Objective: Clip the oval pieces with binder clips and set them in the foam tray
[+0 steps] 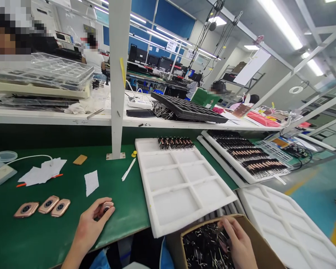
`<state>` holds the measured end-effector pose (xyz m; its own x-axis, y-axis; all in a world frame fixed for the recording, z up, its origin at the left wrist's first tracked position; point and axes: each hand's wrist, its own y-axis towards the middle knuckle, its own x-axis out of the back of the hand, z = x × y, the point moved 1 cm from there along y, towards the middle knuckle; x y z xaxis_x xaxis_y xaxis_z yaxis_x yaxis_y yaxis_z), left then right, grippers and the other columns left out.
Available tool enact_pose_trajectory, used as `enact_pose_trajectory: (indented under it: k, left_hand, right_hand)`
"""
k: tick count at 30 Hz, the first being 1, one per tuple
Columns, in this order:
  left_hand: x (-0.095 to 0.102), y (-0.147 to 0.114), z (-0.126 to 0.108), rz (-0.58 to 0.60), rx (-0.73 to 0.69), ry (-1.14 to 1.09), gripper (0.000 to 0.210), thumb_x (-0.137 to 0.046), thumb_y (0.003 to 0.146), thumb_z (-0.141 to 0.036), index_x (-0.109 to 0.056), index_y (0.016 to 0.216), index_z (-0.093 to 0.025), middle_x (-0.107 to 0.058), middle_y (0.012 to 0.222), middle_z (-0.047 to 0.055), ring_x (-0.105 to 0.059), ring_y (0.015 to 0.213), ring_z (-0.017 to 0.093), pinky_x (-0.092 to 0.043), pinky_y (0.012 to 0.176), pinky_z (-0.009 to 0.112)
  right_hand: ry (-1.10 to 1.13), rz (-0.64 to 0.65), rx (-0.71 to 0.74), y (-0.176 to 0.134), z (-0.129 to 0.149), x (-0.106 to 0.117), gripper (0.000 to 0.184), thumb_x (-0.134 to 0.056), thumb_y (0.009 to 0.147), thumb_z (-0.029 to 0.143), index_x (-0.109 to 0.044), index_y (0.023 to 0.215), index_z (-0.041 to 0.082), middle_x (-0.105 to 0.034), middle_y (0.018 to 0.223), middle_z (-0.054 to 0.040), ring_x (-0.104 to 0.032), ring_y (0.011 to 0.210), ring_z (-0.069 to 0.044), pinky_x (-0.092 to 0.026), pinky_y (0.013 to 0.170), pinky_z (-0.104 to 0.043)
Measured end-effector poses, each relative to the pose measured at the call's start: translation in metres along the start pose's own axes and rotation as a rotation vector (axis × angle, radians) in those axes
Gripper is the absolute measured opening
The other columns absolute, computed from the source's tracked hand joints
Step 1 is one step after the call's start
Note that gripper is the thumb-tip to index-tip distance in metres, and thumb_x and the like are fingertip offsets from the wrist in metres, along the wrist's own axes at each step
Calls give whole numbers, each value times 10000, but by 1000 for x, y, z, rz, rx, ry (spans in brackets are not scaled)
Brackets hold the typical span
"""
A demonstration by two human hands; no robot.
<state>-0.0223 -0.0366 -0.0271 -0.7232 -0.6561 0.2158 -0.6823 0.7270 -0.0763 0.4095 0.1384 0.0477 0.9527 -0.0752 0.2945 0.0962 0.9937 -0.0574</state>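
My left hand is closed around a rose-gold smartwatch case, held by thumb and fingers just above the green mat. Several more such watch cases with dark round sensor backs lie on the mat to its left. At the lower right, my right hand reaches into a cardboard box of black binder clips. Its fingers are pinched at a binder clip, partly hidden by the hand. Between the hands lies a white foam tray, with clipped watch cases in a row at its far end.
A second foam tray holds rows of clipped watch cases at right, and another foam tray lies below it. A white pen, paper scraps and a metal post stand behind my left hand. A shelf crosses behind.
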Motion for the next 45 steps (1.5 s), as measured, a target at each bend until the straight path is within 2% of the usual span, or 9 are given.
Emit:
enact_pose_trajectory:
  k: [5,9,12,16,20,26,29,34,45]
  left_hand:
    - [-1,0,-5,-1,48,-102,510,-825,673,-588,-744,1008,-212,-783,852,74,-653,575,188,-563,574,298]
    - [-2,-2,-7,-17,54,-158,494,-839,670,-570,-748,987,-203,-775,839,76,-640,567,180,-558,553,293]
    - [-3,-3,-7,-33,56,-195,479,-837,691,-555,-745,994,-196,-766,841,71,-634,577,173,-553,556,289]
    - [-2,-2,-5,-85,79,-264,500,-816,734,-549,-725,1060,-182,-749,832,63,-617,567,159,-521,521,267]
    - [-1,0,-5,-104,75,-372,575,-824,728,-543,-681,1147,-176,-742,863,66,-655,621,184,-537,536,285]
    - [0,8,-23,-5,121,-412,678,-842,698,-546,-632,1213,-158,-711,794,30,-714,740,242,-593,721,370]
    - [-1,16,-33,-21,148,-390,682,-851,669,-581,-666,1153,-137,-717,805,47,-658,661,192,-547,616,305]
    - [-6,30,-41,-77,113,-466,554,-868,682,-539,-683,1030,-149,-674,728,11,-479,515,95,-349,459,214]
    - [-1,22,-33,-100,149,-681,457,-911,671,-366,-724,1019,-136,-745,869,83,-648,663,180,-529,572,288]
  right_hand:
    - [251,153,31,13,53,-65,561,-795,715,631,-407,622,236,-527,554,41,-449,408,-106,-392,325,-230]
    - [837,351,-246,14,64,-125,525,-820,716,571,-455,574,222,-476,526,56,-455,427,-80,-369,326,-178]
    - [1078,500,-437,8,71,-158,400,-905,671,462,-597,663,207,-545,610,50,-516,521,-59,-455,409,-126]
    - [1025,693,-461,3,82,-190,329,-936,653,326,-722,867,194,-720,879,-27,-665,754,-115,-594,624,-188]
    - [903,957,-353,6,94,-221,195,-820,811,335,-710,859,181,-735,938,-60,-705,854,-164,-582,757,-256]
    - [607,1421,-191,6,108,-271,245,-714,915,396,-682,963,158,-730,1018,-102,-717,872,-196,-539,810,-323]
    - [567,1432,-187,3,104,-292,289,-785,855,397,-668,960,155,-733,997,-91,-708,833,-177,-531,821,-325]
    - [614,1252,-276,0,84,-307,496,-914,697,357,-678,1075,137,-747,945,-70,-689,763,-153,-530,784,-313]
    - [477,1262,-307,-5,78,-312,420,-864,727,448,-748,948,110,-720,832,-52,-658,677,-137,-533,670,-278]
